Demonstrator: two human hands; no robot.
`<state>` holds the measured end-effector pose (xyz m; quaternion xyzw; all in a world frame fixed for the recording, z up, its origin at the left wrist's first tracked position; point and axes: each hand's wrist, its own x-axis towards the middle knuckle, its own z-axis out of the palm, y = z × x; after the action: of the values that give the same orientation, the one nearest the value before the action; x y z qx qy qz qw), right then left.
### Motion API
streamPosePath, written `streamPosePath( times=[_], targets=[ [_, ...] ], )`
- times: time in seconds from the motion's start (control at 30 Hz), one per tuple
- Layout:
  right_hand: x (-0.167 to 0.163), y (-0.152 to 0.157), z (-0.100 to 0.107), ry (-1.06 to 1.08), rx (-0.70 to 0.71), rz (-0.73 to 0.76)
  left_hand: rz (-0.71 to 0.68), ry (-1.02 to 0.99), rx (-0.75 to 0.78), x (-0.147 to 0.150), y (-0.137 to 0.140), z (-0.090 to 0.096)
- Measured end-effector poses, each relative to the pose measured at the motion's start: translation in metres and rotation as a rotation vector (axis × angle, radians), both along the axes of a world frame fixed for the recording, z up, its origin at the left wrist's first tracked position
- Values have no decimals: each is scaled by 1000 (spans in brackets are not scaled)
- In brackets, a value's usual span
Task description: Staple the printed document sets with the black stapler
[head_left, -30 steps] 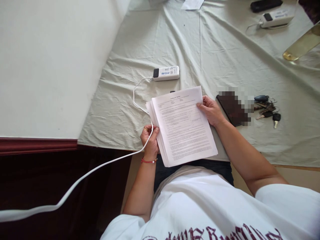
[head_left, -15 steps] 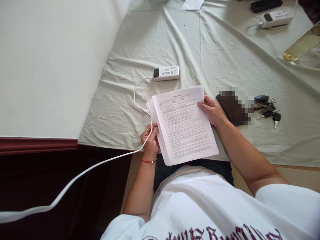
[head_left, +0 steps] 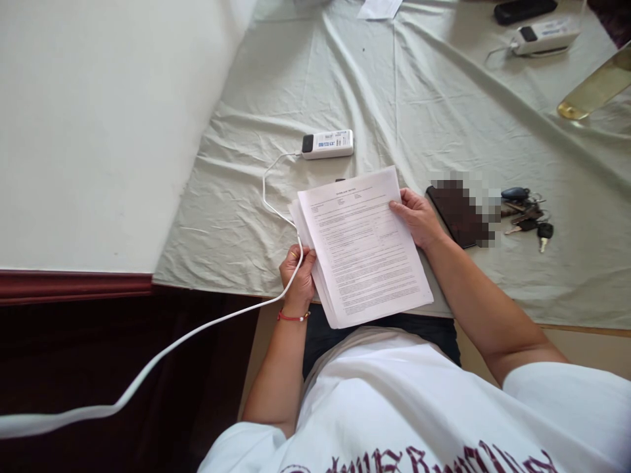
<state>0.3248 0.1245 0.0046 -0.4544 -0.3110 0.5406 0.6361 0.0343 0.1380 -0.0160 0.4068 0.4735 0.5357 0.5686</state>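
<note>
A stack of printed paper sheets (head_left: 367, 253) is held tilted over the front edge of the table, its lower end above my lap. My left hand (head_left: 298, 276) pinches the left edge of the sheets, with its thumb on top. At the upper right edge, my right hand (head_left: 417, 215) grips the stack, thumb on the front and fingers partly hidden behind. Several sheets fan out slightly on the left side. A white cable (head_left: 207, 323) passes across my left hand.
The cable runs to a white power bank (head_left: 328, 144) on the grey-green tablecloth (head_left: 236, 197). To the right lie a dark, partly blurred phone (head_left: 456, 213) and a bunch of keys (head_left: 530, 213). Farther back are another power bank (head_left: 545, 36), a black case (head_left: 525, 10) and a bottle (head_left: 594, 85).
The sheets have turned slightly, their top edge shifting left and up. My left hand has moved a little to the right, and the cable over it has shifted too.
</note>
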Motion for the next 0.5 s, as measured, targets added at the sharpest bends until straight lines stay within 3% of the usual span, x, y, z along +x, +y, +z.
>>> streamPosePath(
  times=[0.5],
  targets=[
    [0,0,-2,-66,-30,15,29,-121,-49,5,-3,11]
  ],
)
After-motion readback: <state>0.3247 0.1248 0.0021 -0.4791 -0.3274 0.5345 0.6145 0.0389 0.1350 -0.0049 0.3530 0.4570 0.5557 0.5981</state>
